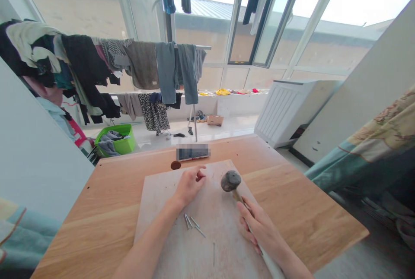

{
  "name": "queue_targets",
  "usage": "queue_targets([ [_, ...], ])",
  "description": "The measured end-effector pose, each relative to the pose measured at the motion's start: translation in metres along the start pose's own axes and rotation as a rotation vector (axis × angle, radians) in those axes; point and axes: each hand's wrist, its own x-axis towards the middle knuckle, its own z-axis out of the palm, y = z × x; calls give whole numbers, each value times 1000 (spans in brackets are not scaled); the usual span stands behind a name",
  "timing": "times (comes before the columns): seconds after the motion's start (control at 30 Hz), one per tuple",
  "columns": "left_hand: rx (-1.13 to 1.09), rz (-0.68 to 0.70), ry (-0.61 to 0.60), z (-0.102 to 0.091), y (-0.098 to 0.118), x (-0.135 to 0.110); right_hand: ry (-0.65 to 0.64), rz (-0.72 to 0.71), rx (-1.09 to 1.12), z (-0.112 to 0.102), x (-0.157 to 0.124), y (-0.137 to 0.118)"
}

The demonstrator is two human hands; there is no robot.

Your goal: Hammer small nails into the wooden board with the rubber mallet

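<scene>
From my head view, my right hand (259, 227) is wrapped round the handle of a mallet (231, 181), its dark head just beyond my fingers and to the right of my left hand (189, 186). That left hand is over a pale board (175, 264), fingers curled in; I cannot tell whether they pinch anything. A small cluster of nails (195, 222) lies on the board between my left forearm and my right hand, and a single nail (214, 254) is nearer to me. The board lies on a wooden tabletop (308, 210). Just beyond my left hand are a brown disc-like spot (175, 165) and a dark, partly blurred flat object (193, 153).
</scene>
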Motion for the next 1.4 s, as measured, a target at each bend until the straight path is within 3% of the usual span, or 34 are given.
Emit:
queue_targets([
  [0.3,-21,-21,-3,-1,-2,0,-20,-201,74,1,6,-80],
  [0.57,-33,1,-4,-1,2,0,-50,-173,-49,37,29,-48],
  [0.87,-32,-10,10,-1,-2,0,90,-323,15,-1,4,-112],
  [0.97,-31,-12,13,0,-2,0,79,-322,-12,2,1,-105],
  [1.2,-20,1,-3,-2,2,0,-37,-204,-165,29,23,-53],
  [1.4,2,-51,-23,-1,2,0,25,-196,-120,15,15,-49],
])
